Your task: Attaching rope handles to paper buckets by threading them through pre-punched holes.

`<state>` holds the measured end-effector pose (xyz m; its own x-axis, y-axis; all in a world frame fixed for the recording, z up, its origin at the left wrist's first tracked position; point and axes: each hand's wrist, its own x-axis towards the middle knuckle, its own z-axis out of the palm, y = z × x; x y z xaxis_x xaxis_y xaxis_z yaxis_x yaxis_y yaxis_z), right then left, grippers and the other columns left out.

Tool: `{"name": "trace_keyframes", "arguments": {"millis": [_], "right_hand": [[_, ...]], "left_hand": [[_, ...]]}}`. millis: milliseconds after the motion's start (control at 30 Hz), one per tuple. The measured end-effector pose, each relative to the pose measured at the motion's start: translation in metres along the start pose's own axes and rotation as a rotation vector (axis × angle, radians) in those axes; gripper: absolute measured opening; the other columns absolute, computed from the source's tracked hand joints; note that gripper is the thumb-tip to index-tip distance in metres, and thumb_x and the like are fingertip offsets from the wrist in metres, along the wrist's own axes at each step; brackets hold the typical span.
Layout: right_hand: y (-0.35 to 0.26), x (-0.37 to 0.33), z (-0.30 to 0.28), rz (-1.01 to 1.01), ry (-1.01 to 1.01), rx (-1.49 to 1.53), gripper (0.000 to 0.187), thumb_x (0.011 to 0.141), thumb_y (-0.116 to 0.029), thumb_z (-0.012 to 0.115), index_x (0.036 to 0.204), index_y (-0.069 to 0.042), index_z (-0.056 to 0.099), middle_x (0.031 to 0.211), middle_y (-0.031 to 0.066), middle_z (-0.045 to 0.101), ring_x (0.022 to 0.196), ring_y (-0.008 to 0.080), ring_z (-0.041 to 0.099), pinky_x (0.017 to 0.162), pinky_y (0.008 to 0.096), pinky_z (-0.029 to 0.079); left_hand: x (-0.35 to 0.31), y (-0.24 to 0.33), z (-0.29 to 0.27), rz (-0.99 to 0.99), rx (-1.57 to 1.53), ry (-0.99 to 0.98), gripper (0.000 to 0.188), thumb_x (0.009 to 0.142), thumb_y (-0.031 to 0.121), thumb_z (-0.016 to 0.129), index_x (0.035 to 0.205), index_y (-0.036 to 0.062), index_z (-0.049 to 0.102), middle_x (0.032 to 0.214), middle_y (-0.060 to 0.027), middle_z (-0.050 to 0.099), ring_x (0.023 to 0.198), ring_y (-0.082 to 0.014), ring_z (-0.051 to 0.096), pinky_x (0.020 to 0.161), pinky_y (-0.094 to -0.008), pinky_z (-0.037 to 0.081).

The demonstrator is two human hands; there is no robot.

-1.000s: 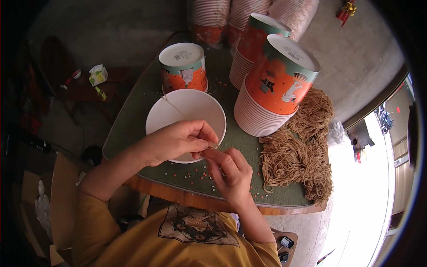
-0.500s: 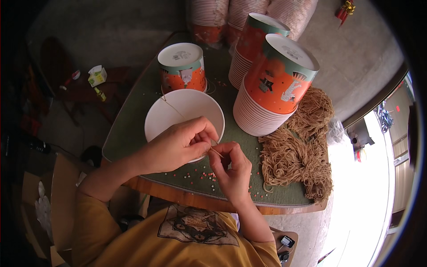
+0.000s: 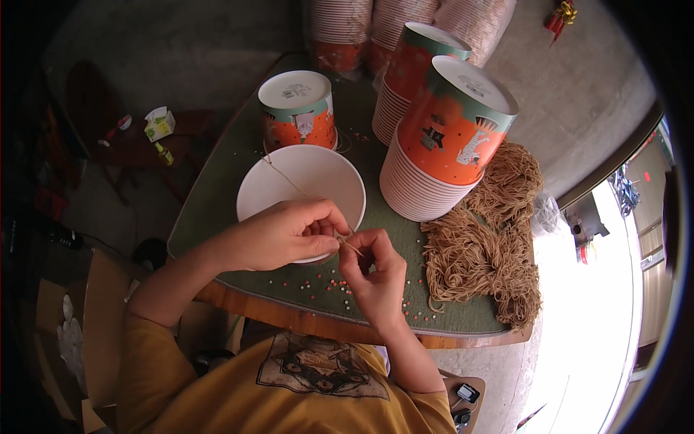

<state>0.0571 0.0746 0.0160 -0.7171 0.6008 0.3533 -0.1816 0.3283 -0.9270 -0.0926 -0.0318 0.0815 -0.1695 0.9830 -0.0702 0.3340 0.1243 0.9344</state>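
A tan cord (image 3: 287, 179) runs from the far left rim of a white paper bucket (image 3: 332, 173) across its opening to my hands. My left hand (image 3: 300, 230) is over the bucket's near side, fingers curled and closed on the cord. Close beside it, at the bucket's near right rim, my right hand (image 3: 376, 271) pinches the cord between thumb and forefinger. A short bit of cord shows between the fingertips; its exact loop is too small to make out. Several small orange and white beads (image 3: 334, 284) lie scattered on the green tabletop below my hands.
Right of the bucket stand tall stacks of upside-down orange printed buckets (image 3: 448, 130). A heap of tan cord (image 3: 477, 267) lies at the table's right end. Behind the white bucket is another upturned bucket (image 3: 296, 116). Wrapped bucket stacks (image 3: 340, 29) stand at the back.
My hands stay together at the bucket's near right rim, with the fingers shifting slightly on the cord. The rest looks unchanged.
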Motion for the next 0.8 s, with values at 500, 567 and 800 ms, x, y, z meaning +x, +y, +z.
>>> {"name": "trace_keyframes", "arguments": {"millis": [500,567,800], "right_hand": [[0.006,-0.004,0.001,-0.06,-0.004,-0.062,0.013,0.086,-0.003,0.067,0.086,-0.002,0.054,0.07,-0.0033,0.056,0.06,0.0004,0.046,0.053,0.0172,0.04],[0.005,-0.004,0.0,-0.062,-0.021,-0.12,0.017,0.08,-0.001,0.069,0.087,-0.003,0.054,0.076,0.0057,0.061,0.061,0.0111,0.059,0.056,0.0247,0.05],[0.004,-0.005,0.003,-0.154,-0.013,-0.158,0.019,0.079,0.001,0.069,0.086,-0.003,0.053,0.076,0.0057,0.061,0.06,0.014,0.059,0.054,0.0267,0.049]], "left_hand": [[-0.011,0.001,0.02,0.333,0.523,0.287,0.012,0.081,0.0,0.063,0.088,0.004,0.054,0.09,-0.0071,0.052,0.086,-0.0265,0.057,0.075,-0.0377,0.048],[-0.013,-0.001,0.023,0.298,0.487,0.297,0.013,0.081,0.0,0.063,0.088,0.0042,0.054,0.091,-0.0071,0.052,0.087,-0.0266,0.057,0.075,-0.038,0.047],[-0.014,-0.002,0.029,0.341,0.564,0.412,0.014,0.08,-0.002,0.063,0.088,0.0036,0.053,0.088,-0.0081,0.054,0.083,-0.0266,0.059,0.072,-0.0381,0.049]]}}
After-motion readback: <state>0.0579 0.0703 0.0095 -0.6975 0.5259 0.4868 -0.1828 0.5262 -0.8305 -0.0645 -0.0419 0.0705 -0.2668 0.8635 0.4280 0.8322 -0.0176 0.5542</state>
